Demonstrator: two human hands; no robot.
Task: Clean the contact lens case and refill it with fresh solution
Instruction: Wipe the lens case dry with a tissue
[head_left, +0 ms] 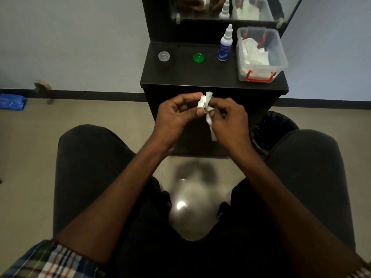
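Head view: my left hand [176, 113] pinches the small white plastic lens case [202, 103] in front of the black desk [190, 77], and my right hand [228, 117] grips a white tissue [209, 122] twisted against it. Clear round cap [164, 56], green round cap [198, 58] and blue-labelled white solution bottle [224, 47] sit on the desk. Risk: case is tiny, grip slips mid-wipe, it drops to the floor; tissue lint could stay in the wells.

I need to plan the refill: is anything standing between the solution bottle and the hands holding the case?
Nothing visible. The solution bottle stands upright at the back of the black stand, with bare surface in front; the green cap lies to its left, clear of the way.
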